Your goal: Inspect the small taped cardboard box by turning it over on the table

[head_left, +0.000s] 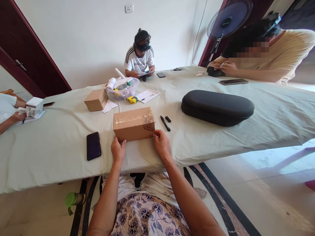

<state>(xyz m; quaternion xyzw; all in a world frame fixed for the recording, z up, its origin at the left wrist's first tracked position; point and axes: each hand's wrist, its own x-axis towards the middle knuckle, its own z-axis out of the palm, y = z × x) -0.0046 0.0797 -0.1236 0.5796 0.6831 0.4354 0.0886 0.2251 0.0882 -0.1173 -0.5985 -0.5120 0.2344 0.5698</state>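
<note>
- The left hand is half curled, its fingertips pressed on the near bottom corner of the box at the box's left end.
- The right hand is half curled too, thumb and fingertips closed on the near corner at the box's right end, so the box sits gripped between both hands.
- The box is brown cardboard and lies flat on the table, near its front edge and straight ahead of the person.
- Its long axis runs from 9 to 3 o'clock, with the right end turned slightly away from the person. The broad near face points toward 6 o'clock.
- Clear tape runs along the top, with dark scribbling at the right end.
- A dark phone lies face down at 8 o'clock from the box, near the left hand but apart from it.
- A black marker and its cap lie just beside the box at 3 o'clock.
- A long black case lies further out at 2 o'clock.
- A second, smaller box and a clear tub lie at 11 and 12 o'clock, with a yellow tape measure just in front of the tub.
</note>
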